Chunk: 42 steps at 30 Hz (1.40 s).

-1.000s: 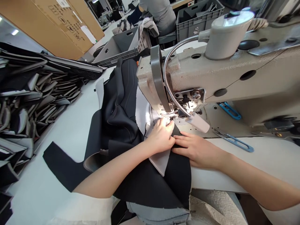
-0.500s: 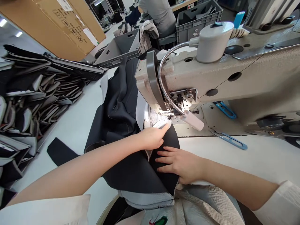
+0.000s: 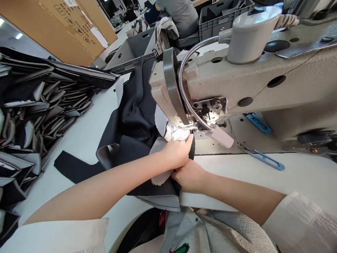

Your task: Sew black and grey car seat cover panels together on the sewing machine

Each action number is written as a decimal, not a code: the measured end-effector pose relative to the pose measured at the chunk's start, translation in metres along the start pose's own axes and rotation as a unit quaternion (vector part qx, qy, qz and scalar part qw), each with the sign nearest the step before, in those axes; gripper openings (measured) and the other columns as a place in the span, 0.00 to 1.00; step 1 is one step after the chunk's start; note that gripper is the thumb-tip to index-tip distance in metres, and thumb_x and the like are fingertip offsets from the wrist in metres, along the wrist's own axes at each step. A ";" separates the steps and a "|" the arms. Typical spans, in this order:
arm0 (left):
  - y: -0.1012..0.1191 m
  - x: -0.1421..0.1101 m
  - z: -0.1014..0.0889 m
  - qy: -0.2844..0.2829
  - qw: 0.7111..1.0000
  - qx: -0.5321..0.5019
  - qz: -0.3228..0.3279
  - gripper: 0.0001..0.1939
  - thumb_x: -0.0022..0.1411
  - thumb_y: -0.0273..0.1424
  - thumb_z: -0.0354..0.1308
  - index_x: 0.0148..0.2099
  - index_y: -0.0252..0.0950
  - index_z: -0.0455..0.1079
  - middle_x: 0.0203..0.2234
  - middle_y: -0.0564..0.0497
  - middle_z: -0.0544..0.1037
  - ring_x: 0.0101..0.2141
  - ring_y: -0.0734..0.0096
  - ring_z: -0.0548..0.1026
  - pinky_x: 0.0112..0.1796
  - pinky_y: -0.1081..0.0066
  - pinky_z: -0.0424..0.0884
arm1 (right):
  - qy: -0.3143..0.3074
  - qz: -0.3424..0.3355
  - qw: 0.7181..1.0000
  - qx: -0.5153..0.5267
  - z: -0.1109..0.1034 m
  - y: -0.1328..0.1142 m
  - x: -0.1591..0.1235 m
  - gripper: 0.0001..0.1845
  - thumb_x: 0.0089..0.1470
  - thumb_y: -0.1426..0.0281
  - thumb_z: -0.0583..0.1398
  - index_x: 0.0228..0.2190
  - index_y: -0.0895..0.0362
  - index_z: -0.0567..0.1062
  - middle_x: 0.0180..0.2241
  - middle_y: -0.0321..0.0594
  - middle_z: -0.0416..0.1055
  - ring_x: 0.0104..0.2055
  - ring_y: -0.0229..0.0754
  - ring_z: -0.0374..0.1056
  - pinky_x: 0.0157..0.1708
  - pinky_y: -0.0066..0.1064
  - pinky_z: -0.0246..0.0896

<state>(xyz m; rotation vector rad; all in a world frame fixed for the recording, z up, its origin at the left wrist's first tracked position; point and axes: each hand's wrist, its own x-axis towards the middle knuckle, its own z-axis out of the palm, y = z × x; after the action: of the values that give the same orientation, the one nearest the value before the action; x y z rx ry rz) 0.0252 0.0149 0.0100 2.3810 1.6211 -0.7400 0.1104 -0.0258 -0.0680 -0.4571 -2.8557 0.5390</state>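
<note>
Black fabric with a grey backing (image 3: 137, 140) lies bunched under the head of a sewing machine (image 3: 231, 80). Its light-coloured edge sits in the lamp's glow at the presser foot (image 3: 193, 127). My left hand (image 3: 175, 153) is closed on the fabric just in front of the foot, its index finger stretched toward the needle area. Right below it, my right hand (image 3: 191, 176) grips the fabric's near edge, its fingers curled and partly hidden under the cloth. The two hands touch or nearly touch. A grey flap (image 3: 160, 178) shows beneath my left wrist.
Blue thread snips (image 3: 265, 160) lie on the table at right; another blue pair (image 3: 258, 123) rests on the machine bed. Stacks of dark cut pieces (image 3: 52, 102) fill the left. A cardboard box (image 3: 68, 31), grey crates (image 3: 134, 47) and a seated person (image 3: 180, 17) are behind.
My right hand has gone from lying spread on the fabric to gripping its edge, closer to my left hand. The fabric's near part has folded leftward, exposing the grey flap.
</note>
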 end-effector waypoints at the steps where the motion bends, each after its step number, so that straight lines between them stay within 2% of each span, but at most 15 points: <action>1: 0.001 -0.002 0.001 -0.013 1.000 0.015 -0.009 0.36 0.53 0.22 0.48 0.64 0.33 0.47 0.33 0.40 0.77 0.33 0.54 0.76 0.32 0.64 0.69 | -0.001 0.006 1.000 0.008 0.001 -0.003 0.002 0.12 0.44 0.74 0.57 0.33 0.62 0.76 0.30 0.47 0.73 0.36 0.47 0.67 0.44 0.40 0.59; 5: -0.007 -0.010 -0.004 -0.089 0.995 0.043 -0.021 0.42 0.51 0.21 0.49 0.67 0.41 0.39 0.28 0.46 0.77 0.29 0.57 0.76 0.28 0.68 0.66 | 0.029 -0.035 0.998 0.033 0.003 -0.015 -0.001 0.18 0.41 0.65 0.60 0.34 0.63 0.76 0.32 0.47 0.72 0.41 0.50 0.65 0.53 0.42 0.50; 9: -0.019 -0.010 -0.013 -0.082 0.996 -0.031 0.030 0.38 0.54 0.24 0.45 0.67 0.41 0.41 0.32 0.45 0.78 0.28 0.61 0.75 0.24 0.73 0.63 | 0.054 -0.037 0.998 0.004 0.010 -0.023 -0.002 0.14 0.48 0.68 0.57 0.34 0.62 0.77 0.32 0.46 0.72 0.43 0.50 0.63 0.57 0.45 0.43; 13: -0.014 -0.002 -0.012 -0.077 0.994 -0.070 0.027 0.35 0.54 0.24 0.43 0.65 0.35 0.46 0.34 0.43 0.78 0.29 0.61 0.75 0.23 0.72 0.62 | 0.012 0.029 0.999 -0.007 0.020 -0.026 0.007 0.12 0.53 0.74 0.52 0.28 0.56 0.76 0.24 0.40 0.72 0.37 0.47 0.64 0.51 0.45 0.51; 16: -0.003 0.001 -0.005 -0.042 0.998 -0.050 0.017 0.35 0.54 0.24 0.43 0.65 0.31 0.45 0.32 0.42 0.78 0.29 0.59 0.75 0.24 0.71 0.62 | -0.007 0.083 0.996 -0.012 0.021 -0.026 0.009 0.14 0.55 0.74 0.51 0.26 0.53 0.75 0.24 0.40 0.73 0.38 0.47 0.64 0.48 0.45 0.54; 18: 0.001 0.000 -0.001 -0.034 0.999 -0.021 0.003 0.36 0.53 0.24 0.44 0.65 0.31 0.42 0.32 0.42 0.77 0.32 0.56 0.76 0.26 0.70 0.64 | -0.001 0.077 0.997 -0.010 0.017 -0.027 0.004 0.14 0.56 0.65 0.53 0.28 0.55 0.76 0.26 0.43 0.73 0.40 0.49 0.64 0.48 0.46 0.54; 19: 0.002 -0.002 0.000 -0.040 0.999 -0.006 -0.005 0.38 0.53 0.25 0.46 0.66 0.31 0.40 0.32 0.42 0.77 0.33 0.54 0.76 0.27 0.69 0.64 | 0.009 0.066 0.998 -0.004 0.015 -0.028 0.001 0.17 0.55 0.58 0.54 0.30 0.56 0.77 0.28 0.44 0.74 0.41 0.51 0.65 0.49 0.46 0.54; 21: 0.002 -0.007 0.000 -0.070 0.997 0.016 -0.018 0.42 0.52 0.26 0.48 0.67 0.33 0.36 0.32 0.43 0.78 0.35 0.53 0.75 0.29 0.67 0.65 | 0.047 0.044 0.998 0.012 0.012 -0.031 -0.006 0.36 0.49 0.42 0.53 0.37 0.62 0.76 0.34 0.50 0.74 0.46 0.54 0.63 0.52 0.47 0.51; 22: 0.001 -0.010 -0.001 -0.088 0.996 0.020 -0.021 0.42 0.52 0.27 0.48 0.67 0.34 0.34 0.32 0.44 0.78 0.34 0.53 0.76 0.29 0.67 0.65 | 0.067 0.039 0.997 0.015 0.012 -0.033 -0.009 0.42 0.47 0.39 0.51 0.40 0.66 0.75 0.37 0.52 0.73 0.48 0.55 0.62 0.54 0.47 0.49; 23: -0.001 -0.012 -0.002 -0.104 0.994 0.021 -0.019 0.42 0.53 0.27 0.48 0.67 0.35 0.33 0.31 0.45 0.78 0.34 0.54 0.76 0.29 0.68 0.65 | 0.081 0.038 0.996 0.010 0.012 -0.035 -0.011 0.43 0.48 0.40 0.50 0.42 0.68 0.74 0.39 0.54 0.73 0.50 0.56 0.61 0.56 0.48 0.46; 28: -0.007 -0.012 -0.011 -0.124 0.992 -0.018 -0.001 0.38 0.56 0.27 0.43 0.67 0.37 0.33 0.30 0.46 0.78 0.29 0.57 0.75 0.25 0.70 0.63 | 0.074 0.061 0.994 -0.045 0.018 -0.043 -0.010 0.31 0.55 0.52 0.53 0.43 0.68 0.73 0.41 0.54 0.72 0.53 0.57 0.59 0.59 0.50 0.42; 32: 0.000 -0.006 -0.013 -0.110 0.994 -0.023 -0.011 0.37 0.56 0.26 0.42 0.67 0.32 0.35 0.33 0.42 0.78 0.31 0.55 0.76 0.26 0.68 0.65 | 0.087 0.084 0.991 -0.057 0.019 -0.044 -0.009 0.30 0.56 0.54 0.54 0.46 0.67 0.71 0.44 0.54 0.71 0.55 0.59 0.57 0.59 0.52 0.43; 35: 0.003 -0.010 -0.010 -0.112 0.994 -0.012 -0.016 0.40 0.56 0.28 0.45 0.67 0.31 0.31 0.33 0.42 0.78 0.32 0.55 0.76 0.29 0.68 0.66 | 0.107 0.109 0.985 -0.076 0.020 -0.045 -0.013 0.29 0.57 0.59 0.54 0.51 0.69 0.67 0.48 0.57 0.67 0.55 0.60 0.58 0.58 0.54 0.45; 39: -0.001 -0.019 -0.004 -0.148 0.989 -0.012 -0.013 0.40 0.57 0.30 0.44 0.67 0.33 0.29 0.31 0.44 0.78 0.31 0.57 0.76 0.27 0.70 0.65 | 0.093 0.085 0.987 -0.096 0.023 -0.046 -0.020 0.31 0.53 0.68 0.56 0.55 0.73 0.61 0.54 0.61 0.61 0.57 0.59 0.55 0.60 0.52 0.40; 42: -0.002 -0.015 -0.006 -0.139 0.990 -0.040 -0.003 0.38 0.58 0.28 0.41 0.67 0.31 0.30 0.32 0.44 0.78 0.31 0.58 0.76 0.27 0.71 0.64 | 0.095 0.080 0.987 -0.105 0.025 -0.044 -0.025 0.32 0.50 0.70 0.56 0.55 0.75 0.60 0.54 0.62 0.60 0.58 0.59 0.53 0.60 0.50 0.43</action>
<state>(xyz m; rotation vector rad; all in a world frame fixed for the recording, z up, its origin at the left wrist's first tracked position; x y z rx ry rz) 0.0212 0.0052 0.0228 2.1093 1.5137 -0.9412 0.1162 -0.0808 -0.0771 -0.7372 -2.7171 0.2048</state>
